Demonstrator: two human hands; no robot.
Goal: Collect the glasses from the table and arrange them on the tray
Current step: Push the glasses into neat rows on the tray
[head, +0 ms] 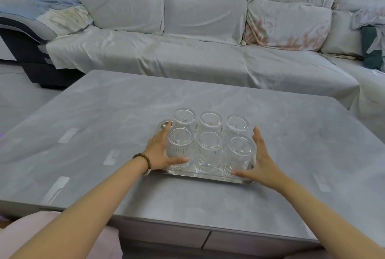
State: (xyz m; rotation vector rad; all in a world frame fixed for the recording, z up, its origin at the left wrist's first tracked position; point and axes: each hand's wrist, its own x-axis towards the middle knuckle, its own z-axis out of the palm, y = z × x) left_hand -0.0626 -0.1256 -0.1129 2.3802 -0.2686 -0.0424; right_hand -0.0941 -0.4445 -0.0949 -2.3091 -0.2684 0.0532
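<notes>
Several clear ribbed glasses stand upside down in two rows on a shiny metal tray (pixel 200 176) in the middle of the grey table (pixel 104 112). My left hand (pixel 160 150), with a bead bracelet on the wrist, is wrapped around the front left glass (pixel 180 148), thumb across its lower part. My right hand (pixel 261 160) is spread open beside the front right glass (pixel 239 154), palm facing it, thumb low near the tray's front rim; whether it touches the glass is unclear. The front middle glass (pixel 208 152) stands between them.
A long sofa under a grey cover (pixel 187 50) runs behind the table, with a patterned pillow (pixel 287 27) at the right. A dark chaise (pixel 25 35) stands at the far left. Table drawers (pixel 208 238) face me below the front edge.
</notes>
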